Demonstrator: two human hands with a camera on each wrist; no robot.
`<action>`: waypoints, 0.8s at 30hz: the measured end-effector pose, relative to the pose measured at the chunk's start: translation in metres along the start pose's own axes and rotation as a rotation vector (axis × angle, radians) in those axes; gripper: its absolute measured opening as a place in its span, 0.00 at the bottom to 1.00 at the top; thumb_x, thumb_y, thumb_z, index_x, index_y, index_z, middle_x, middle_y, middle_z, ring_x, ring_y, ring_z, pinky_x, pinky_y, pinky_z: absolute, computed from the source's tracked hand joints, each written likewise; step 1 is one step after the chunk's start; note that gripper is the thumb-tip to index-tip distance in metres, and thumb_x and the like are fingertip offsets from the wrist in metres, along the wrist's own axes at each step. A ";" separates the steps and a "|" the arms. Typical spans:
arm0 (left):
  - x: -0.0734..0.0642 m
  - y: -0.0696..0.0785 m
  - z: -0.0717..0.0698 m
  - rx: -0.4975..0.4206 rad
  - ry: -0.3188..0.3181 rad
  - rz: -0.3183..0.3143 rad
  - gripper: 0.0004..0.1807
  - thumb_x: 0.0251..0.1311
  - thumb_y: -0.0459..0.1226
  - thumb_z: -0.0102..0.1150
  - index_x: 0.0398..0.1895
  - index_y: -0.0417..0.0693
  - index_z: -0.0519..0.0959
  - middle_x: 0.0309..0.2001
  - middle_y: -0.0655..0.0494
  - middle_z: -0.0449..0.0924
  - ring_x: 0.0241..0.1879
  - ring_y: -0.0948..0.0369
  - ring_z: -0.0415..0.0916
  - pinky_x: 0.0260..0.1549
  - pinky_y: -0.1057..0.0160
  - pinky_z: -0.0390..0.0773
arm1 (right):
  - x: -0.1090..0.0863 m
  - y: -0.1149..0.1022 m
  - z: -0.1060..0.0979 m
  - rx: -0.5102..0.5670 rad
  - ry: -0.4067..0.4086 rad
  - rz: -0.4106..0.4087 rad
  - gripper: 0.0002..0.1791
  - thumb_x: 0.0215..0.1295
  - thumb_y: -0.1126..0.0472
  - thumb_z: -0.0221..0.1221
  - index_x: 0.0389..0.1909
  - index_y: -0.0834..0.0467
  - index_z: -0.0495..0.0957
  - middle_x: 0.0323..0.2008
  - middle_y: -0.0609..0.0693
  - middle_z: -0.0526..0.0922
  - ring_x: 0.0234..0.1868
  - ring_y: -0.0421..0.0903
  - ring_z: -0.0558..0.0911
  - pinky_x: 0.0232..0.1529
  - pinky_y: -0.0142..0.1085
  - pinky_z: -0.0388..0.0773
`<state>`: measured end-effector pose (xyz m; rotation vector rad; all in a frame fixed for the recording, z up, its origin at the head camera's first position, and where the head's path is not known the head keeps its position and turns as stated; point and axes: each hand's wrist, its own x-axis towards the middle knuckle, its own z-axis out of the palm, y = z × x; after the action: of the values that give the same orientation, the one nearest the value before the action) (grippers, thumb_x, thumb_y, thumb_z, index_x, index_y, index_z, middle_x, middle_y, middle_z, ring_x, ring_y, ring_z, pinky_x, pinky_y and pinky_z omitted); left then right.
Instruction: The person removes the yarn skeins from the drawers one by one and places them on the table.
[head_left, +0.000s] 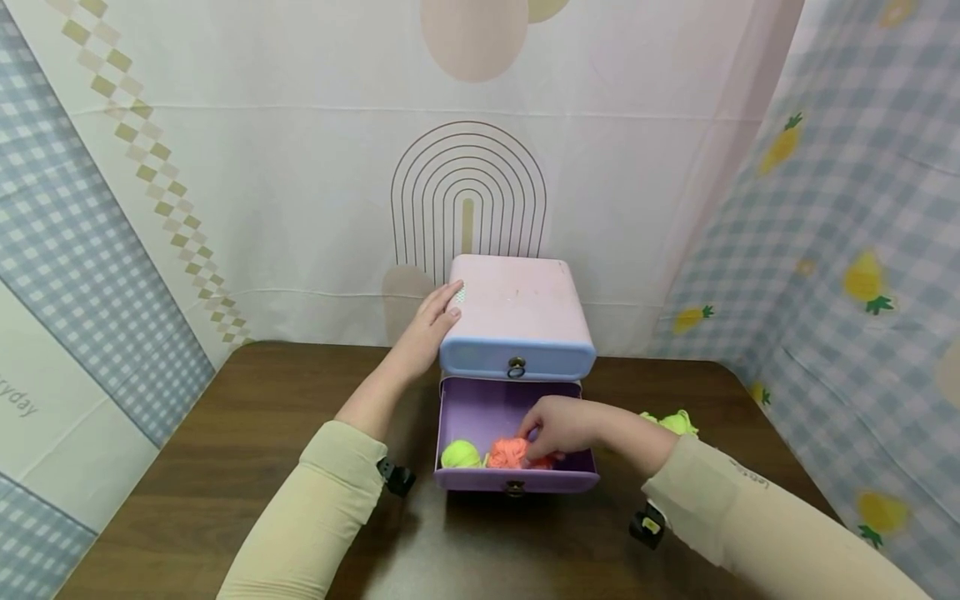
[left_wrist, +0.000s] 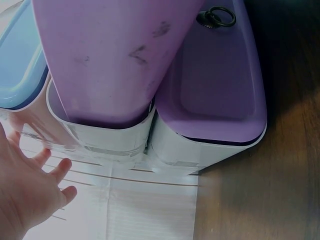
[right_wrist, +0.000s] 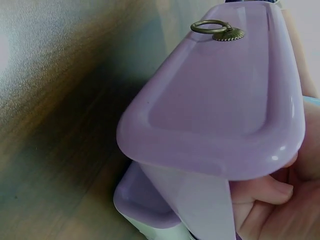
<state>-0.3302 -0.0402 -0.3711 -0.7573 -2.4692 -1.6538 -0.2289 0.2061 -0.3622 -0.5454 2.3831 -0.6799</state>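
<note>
Coral yarn ball (head_left: 507,453) sits inside the pulled-out purple drawer (head_left: 472,481), up by its front wall. R hand (head_left: 564,421) reaches in from the side, fingers curled round the coral yarn. Lime yarn ball (head_left: 460,454) is just beside it, same drawer. L hand (head_left: 426,329), fingers extended and not clenched, rests on the L edge of the pink cabinet (head_left: 517,300); blue drawer (head_left: 480,358) above is closed, as is the lower purple drawer (left_wrist: 220,85). More lime yarn (head_left: 678,422) lies on the table (head_left: 285,433), partly behind the R forearm.

Risks, I'd guess: loose coral strands could catch the lime ball or drawer rim — tangle; R arm leaning on the extended drawer might tip the cabinet fwd, esp. w/ L hand's light hold; R sleeve (head_left: 697,492) could drag the table yarn.
</note>
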 end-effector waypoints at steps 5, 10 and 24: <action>0.001 -0.001 0.001 0.010 0.005 -0.009 0.30 0.75 0.49 0.39 0.78 0.59 0.58 0.78 0.45 0.45 0.76 0.49 0.42 0.71 0.39 0.45 | 0.001 0.001 0.001 0.006 0.018 -0.015 0.05 0.56 0.63 0.69 0.33 0.50 0.88 0.19 0.41 0.78 0.17 0.36 0.70 0.20 0.29 0.68; 0.000 0.000 0.000 0.013 0.004 -0.015 0.30 0.75 0.49 0.39 0.78 0.59 0.57 0.78 0.44 0.45 0.76 0.48 0.42 0.71 0.39 0.45 | 0.001 0.002 -0.001 -0.004 0.039 -0.030 0.04 0.55 0.62 0.69 0.31 0.50 0.88 0.19 0.41 0.77 0.19 0.37 0.70 0.22 0.30 0.68; 0.000 0.002 0.000 0.004 -0.004 -0.010 0.30 0.76 0.49 0.38 0.78 0.57 0.57 0.78 0.44 0.44 0.77 0.48 0.41 0.71 0.39 0.44 | -0.017 -0.001 -0.025 0.061 0.117 -0.014 0.09 0.57 0.59 0.69 0.40 0.53 0.88 0.18 0.44 0.77 0.20 0.39 0.71 0.24 0.33 0.71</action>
<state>-0.3291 -0.0395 -0.3694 -0.7493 -2.4821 -1.6517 -0.2321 0.2229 -0.3375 -0.5095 2.4592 -0.8086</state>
